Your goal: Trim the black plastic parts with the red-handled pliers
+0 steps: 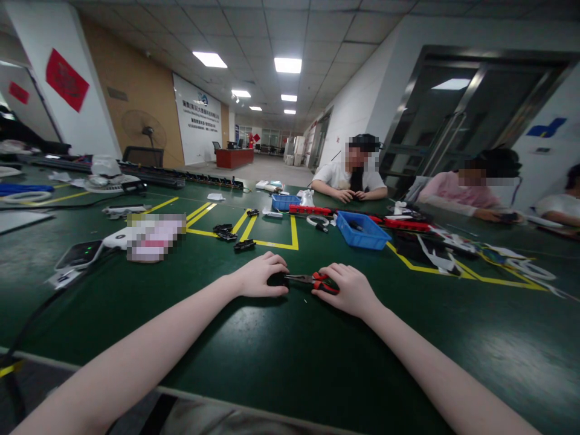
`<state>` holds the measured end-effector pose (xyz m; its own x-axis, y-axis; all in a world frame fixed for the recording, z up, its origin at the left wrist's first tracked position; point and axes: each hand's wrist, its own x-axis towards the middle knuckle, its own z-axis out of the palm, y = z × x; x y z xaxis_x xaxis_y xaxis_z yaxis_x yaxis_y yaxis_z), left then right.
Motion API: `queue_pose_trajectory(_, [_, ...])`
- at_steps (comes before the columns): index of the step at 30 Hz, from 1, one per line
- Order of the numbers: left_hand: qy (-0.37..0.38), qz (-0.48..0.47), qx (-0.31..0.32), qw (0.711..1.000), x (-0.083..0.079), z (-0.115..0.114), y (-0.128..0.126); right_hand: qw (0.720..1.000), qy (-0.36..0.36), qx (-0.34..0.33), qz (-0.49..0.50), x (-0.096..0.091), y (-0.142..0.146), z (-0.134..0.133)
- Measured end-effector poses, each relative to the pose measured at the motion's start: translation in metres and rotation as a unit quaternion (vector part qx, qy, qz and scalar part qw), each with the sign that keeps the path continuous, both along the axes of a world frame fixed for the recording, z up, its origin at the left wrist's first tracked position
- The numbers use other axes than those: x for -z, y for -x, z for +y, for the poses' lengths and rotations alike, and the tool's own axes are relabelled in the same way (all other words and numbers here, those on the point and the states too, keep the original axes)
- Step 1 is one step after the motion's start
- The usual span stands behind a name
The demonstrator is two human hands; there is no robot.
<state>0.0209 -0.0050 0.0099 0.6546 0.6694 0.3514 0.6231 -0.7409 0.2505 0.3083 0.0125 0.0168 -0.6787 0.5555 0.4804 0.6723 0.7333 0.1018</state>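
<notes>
Wrapped around the red-and-black handles of needle-nose pliers [302, 278] is my right hand [347, 289]. The jaws point left and meet a small black part [276, 279], which my left hand [261, 275] grips between thumb and fingers. Much of that part is hidden by my fingers, so its kind cannot be made out. A tiny white scrap [305, 301] lies on the green table [272, 362] just below the pliers. Beyond my left hand, several small black parts [244, 244] rest near yellow tape lines.
A blue bin [362, 231] stands beyond my right hand, with a smaller blue bin [285, 202] farther back. To the left lie a phone-like device [79, 255] and a black cable [34, 320]. Co-workers [353, 175] sit across the table and to the right.
</notes>
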Motion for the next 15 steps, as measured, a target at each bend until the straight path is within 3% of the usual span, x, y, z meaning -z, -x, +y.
queue_pose_trajectory(7, [0.004, 0.013, 0.011, 1.0, -0.0072, -0.004, 0.0012, 1.0, -0.013, 0.02, -0.003, -0.0047, -0.007, 0.0026])
queue_pose_trajectory(15, [0.03, -0.034, 0.01, 0.999, 0.0009, 0.0015, -0.0024, 1.0, -0.02, 0.01, -0.019, -0.0065, -0.0049, -0.0004])
